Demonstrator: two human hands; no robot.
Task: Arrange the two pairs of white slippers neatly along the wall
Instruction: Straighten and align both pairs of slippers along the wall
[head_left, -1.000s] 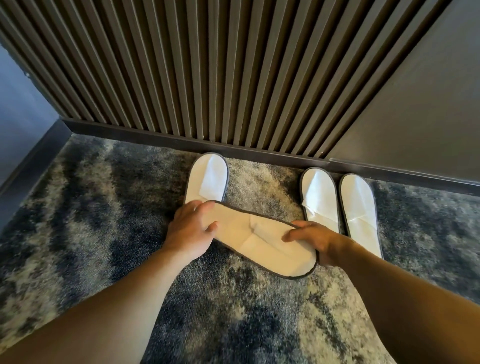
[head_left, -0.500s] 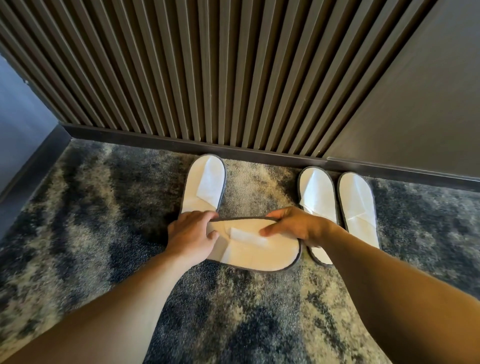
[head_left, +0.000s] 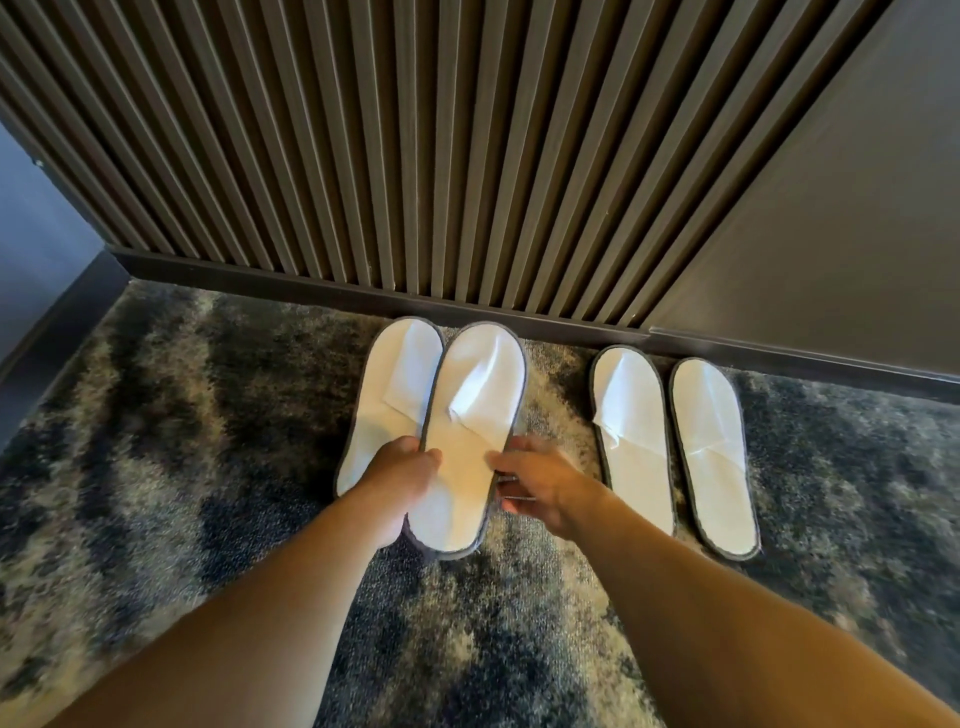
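Two white slippers with grey trim, one (head_left: 631, 431) beside the other (head_left: 714, 447), lie parallel on the carpet at the right, toes to the wall. At the left another white slipper (head_left: 387, 400) lies toe to the wall. A further slipper (head_left: 470, 431) points at the wall beside it, its left edge over that neighbour. My left hand (head_left: 402, 473) grips this slipper's left side near the heel. My right hand (head_left: 540, 480) holds its right edge, thumb on the insole.
A dark ribbed wall panel (head_left: 395, 156) with a dark skirting board (head_left: 363, 299) runs along the back. A smooth dark panel (head_left: 831, 234) stands at the right. Mottled grey carpet (head_left: 182, 441) covers the floor. A side wall (head_left: 31, 249) closes the left.
The slipper in my hands lay crosswise; it has been turned toe toward the wall and moved up beside the left slipper. Both hands shifted to its heel end.
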